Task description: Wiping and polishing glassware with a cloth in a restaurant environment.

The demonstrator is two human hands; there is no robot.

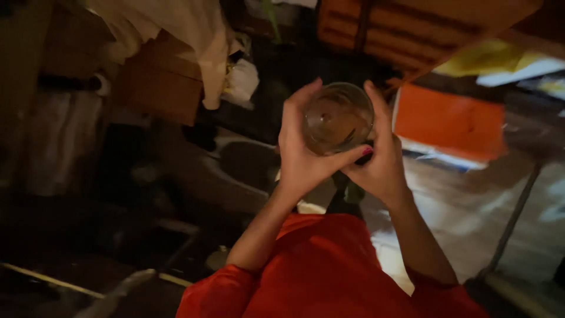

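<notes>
Glass jar [338, 118] cupped between left hand [303, 156] and right hand [382, 159], fingers wrapped round its sides, orange box [450, 123] beyond, jar looks empty

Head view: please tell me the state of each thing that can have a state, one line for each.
Glass jar: held up in both hands, tilted toward the camera, contents unclear.
Left hand: fingers wrapped around the jar's left side.
Right hand: fingers wrapped around the jar's right side.
Orange box: closed, lying flat.
White cloth: crumpled, draped over cardboard.
</notes>
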